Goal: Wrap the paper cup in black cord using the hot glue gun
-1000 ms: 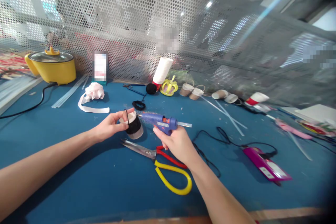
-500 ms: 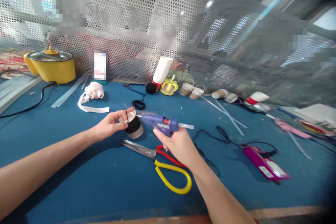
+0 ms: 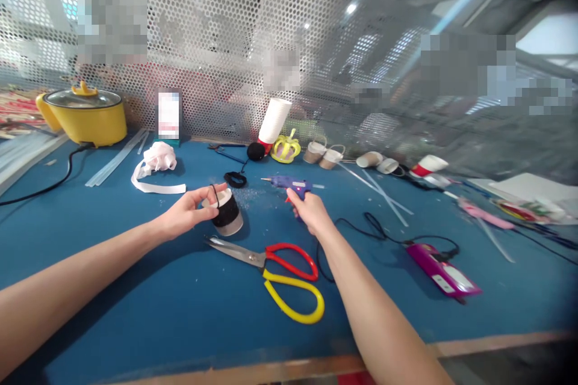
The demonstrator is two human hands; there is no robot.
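My left hand [image 3: 187, 212] grips the rim of a small paper cup [image 3: 230, 226] with a wide black band round it, tilted on the table. A loop of black cord stands up by my fingers at the cup's mouth. My right hand [image 3: 310, 209] is closed round the handle of a blue hot glue gun [image 3: 289, 183], its nozzle pointing left, apart from the cup. A clear glue stick juts from its back. In front of the cup lie large scissors [image 3: 257, 260] with one red and one yellow handle. Behind it sits a coil of black cord [image 3: 235, 179].
White ribbon [image 3: 159, 157] lies left of a black yarn ball [image 3: 256, 151]. Along the mesh screen stand a yellow electric pot [image 3: 90, 123], a phone [image 3: 168, 115], stacked paper cups [image 3: 274, 121], a yellow pumpkin shape [image 3: 285, 148] and small baskets [image 3: 331, 158]. A purple power strip [image 3: 442, 271] lies right.
My right hand has carried the glue gun away from the cup, to the right and farther back. My left hand keeps hold of the cup. The view has shifted slightly.
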